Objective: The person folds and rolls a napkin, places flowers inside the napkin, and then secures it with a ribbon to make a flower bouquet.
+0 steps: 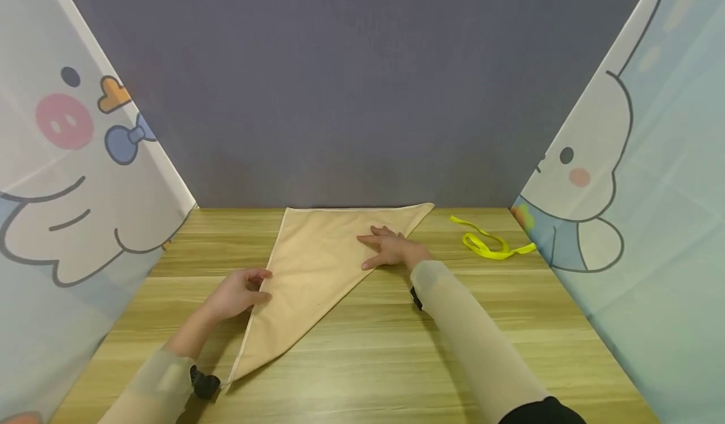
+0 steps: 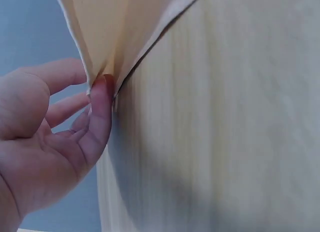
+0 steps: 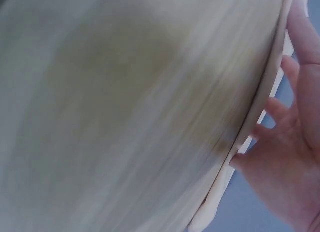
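A beige cloth (image 1: pixel 317 260) with pale edging lies folded into a triangle on the wooden table. My left hand (image 1: pixel 238 293) is at its left edge. In the left wrist view the left hand (image 2: pixel 65 122) pinches the edge, and the cloth (image 2: pixel 115 27) rises into a small fold at the fingertips. Near the slanting folded side my right hand (image 1: pixel 391 249) rests on the cloth with its fingers spread. The right wrist view has the right hand (image 3: pixel 295 122) along the cloth's edge, its fingertips on the fabric.
A bright yellow ribbon (image 1: pixel 495 253) lies loosely looped at the table's right rear. The wooden tabletop (image 1: pixel 362 373) ends at a grey panel (image 1: pixel 362 84) behind. Printed cartoon curtains flank both sides, the left curtain (image 1: pixel 68 223) and the right curtain (image 1: pixel 668 223).
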The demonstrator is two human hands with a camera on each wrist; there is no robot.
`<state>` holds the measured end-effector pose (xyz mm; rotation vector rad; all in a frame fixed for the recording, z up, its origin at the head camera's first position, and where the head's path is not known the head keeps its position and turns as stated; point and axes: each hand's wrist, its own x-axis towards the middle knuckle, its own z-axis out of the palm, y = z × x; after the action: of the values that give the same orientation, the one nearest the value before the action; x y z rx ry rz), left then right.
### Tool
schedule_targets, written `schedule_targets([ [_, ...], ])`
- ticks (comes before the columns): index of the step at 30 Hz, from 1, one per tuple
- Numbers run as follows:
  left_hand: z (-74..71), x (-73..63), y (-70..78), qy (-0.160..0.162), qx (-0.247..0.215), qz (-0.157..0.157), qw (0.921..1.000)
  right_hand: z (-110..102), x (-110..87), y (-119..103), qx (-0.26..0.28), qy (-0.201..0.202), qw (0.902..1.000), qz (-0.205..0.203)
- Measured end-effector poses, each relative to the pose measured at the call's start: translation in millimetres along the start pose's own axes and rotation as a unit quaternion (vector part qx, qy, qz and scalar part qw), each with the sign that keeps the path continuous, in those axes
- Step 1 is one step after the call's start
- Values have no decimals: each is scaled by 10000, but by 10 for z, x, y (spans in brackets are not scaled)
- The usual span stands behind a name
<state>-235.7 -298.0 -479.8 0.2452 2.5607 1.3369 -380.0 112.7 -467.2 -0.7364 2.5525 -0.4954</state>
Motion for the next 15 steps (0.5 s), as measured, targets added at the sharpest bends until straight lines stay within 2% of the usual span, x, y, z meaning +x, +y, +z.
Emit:
schedule_targets([
  [6,-36,-199,-25,-422,-146,181,9988,23,-17,14,-24,30,10000,-15],
  [12,-25,-376,-30,-803,101,638,9947,35,-45,14,27,36,10000,-20],
  [15,-34,-443,-27,-967,221,706,9926,34,-41,17,95,43,9999,-25],
])
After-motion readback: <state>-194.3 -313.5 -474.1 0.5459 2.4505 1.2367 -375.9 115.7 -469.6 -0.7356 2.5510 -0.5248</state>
